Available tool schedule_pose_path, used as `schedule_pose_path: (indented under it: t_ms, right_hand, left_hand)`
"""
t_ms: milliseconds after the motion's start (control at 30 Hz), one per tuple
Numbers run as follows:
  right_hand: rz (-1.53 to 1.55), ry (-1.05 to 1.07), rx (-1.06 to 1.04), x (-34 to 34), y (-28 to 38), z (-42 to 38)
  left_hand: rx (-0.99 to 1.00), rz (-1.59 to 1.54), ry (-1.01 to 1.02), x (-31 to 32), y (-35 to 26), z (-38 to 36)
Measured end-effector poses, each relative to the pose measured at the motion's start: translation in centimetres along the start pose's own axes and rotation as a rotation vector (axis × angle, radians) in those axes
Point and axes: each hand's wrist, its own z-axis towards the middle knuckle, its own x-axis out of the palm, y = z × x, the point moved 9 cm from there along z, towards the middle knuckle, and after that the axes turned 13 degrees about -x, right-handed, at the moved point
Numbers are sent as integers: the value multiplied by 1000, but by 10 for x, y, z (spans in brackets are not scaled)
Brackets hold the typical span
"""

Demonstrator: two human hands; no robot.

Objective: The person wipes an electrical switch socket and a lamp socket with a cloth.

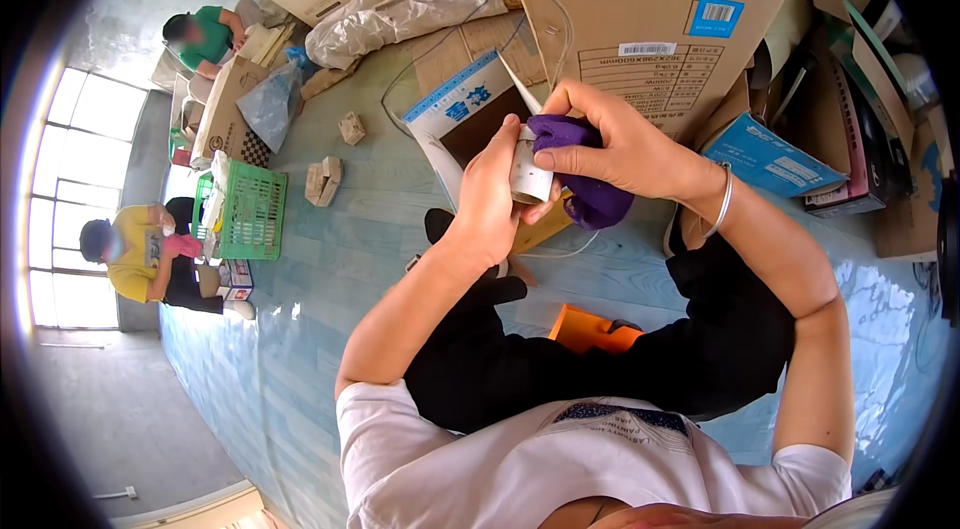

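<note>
My left hand (490, 191) is wrapped round a small white cylinder (530, 169) with faint marks on its side. In my right hand (615, 144) is a bunched purple cloth (590, 189), pinched between thumb and fingers and pressed against the cylinder's upper side. Both hands meet above an open white and blue box (455, 109). A yellowish piece (545, 227) shows just below the hands, partly hidden by them. An orange open container (590, 329) lies on the floor between my legs.
Large cardboard boxes (650, 19) stand ahead, and a blue box (775, 154) is at the right. A green basket (255, 212) stands at the left near a co-worker in yellow (135, 251); another in green (208, 37) sits farther up. Small wooden-looking blocks (322, 182) lie on the floor.
</note>
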Motion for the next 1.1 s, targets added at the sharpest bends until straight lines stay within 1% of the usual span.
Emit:
schedule_pose_path:
  t_ms: [67, 200, 267, 300, 333, 400, 433, 467, 500, 567, 633, 767, 833, 867, 933, 967, 1033, 1100]
  right_hand:
    - [-123, -6, -117, 1, 12, -2]
    - [-200, -37, -184, 0, 16, 0]
    - [29, -78, -43, -4, 0, 2]
    - [230, -119, 89, -3, -9, -2]
    - [230, -121, 88, -3, -10, -2]
    - [157, -242, 53, -15, -13, -3]
    - [79, -292, 102, -23, -12, -4]
    - [208, -355, 131, -25, -15, -5]
    - [221, -389, 150, -30, -16, -6]
    - [232, -422, 167, -36, -16, -8]
    - [342, -457, 225, -35, -16, -11]
    - [418, -396, 243, -23, 4, -12]
    - [461, -406, 111, -25, 11, -10]
    - [461, -406, 111, -24, 8, -11]
    - [298, -339, 58, -24, 11, -9]
    - [299, -338, 59, -24, 9, -8]
    - [259, -199, -82, -15, 21, -2]
    - [234, -185, -94, -15, 20, 0]
  left_hand:
    - [-29, -42, 27, -1, 3, 2]
    - [-14, -28, 45, -3, 4, 4]
    - [-7, 10, 12, -3, 2, 3]
    - [-7, 13, 14, -1, 1, 3]
    - [-2, 10, 16, 1, 0, 4]
    - [7, 8, 19, 0, -2, 4]
    - [18, 6, 89, 3, -3, 3]
    - [29, 4, 160, 7, -5, 2]
    - [29, 4, 161, 7, -6, 0]
    - [97, 43, 192, 11, -14, -5]
    - [125, 63, 169, 9, -18, -7]
    - [168, 77, 129, 4, -20, -7]
    - [174, 97, 128, 3, -19, -5]
    - [180, 118, 127, 3, -19, -5]
    - [178, 114, 113, 5, -19, -5]
    - [176, 112, 101, 5, -19, -5]
    - [165, 120, 96, 6, -19, -6]
    - [153, 129, 93, 6, -18, -4]
